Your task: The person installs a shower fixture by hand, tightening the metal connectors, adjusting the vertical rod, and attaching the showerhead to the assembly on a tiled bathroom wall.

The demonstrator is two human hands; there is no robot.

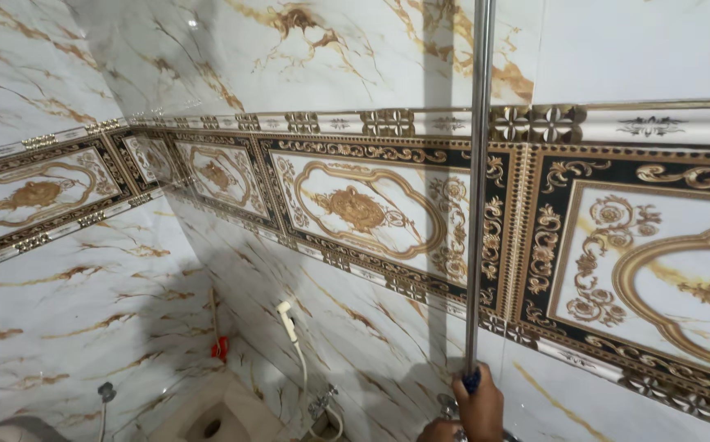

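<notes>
Nearest, bottom centre: one hand (479, 407) – can't tell L or R – fist wrapped round the blue-tipped lower end of 1 metal pole (478, 188), long axis vertical, rising past the frame top, close to the tiled wall (355, 205). A 2nd hand (437, 430) just lower-left, grip not visible. Farther: 1 hand sprayer (288, 319) w/ hose, 1 squat toilet (216, 421) below left.

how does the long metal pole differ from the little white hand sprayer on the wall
The metal pole is long, straight and silvery, running upright past the top of the view; the white hand sprayer is short and sits tilted, low on the marble wall. The pole is gripped near its lower end by a hand; the sprayer is untouched. The sprayer trails a curved hose; the pole has none. Both stand before the same tiled wall.
</notes>
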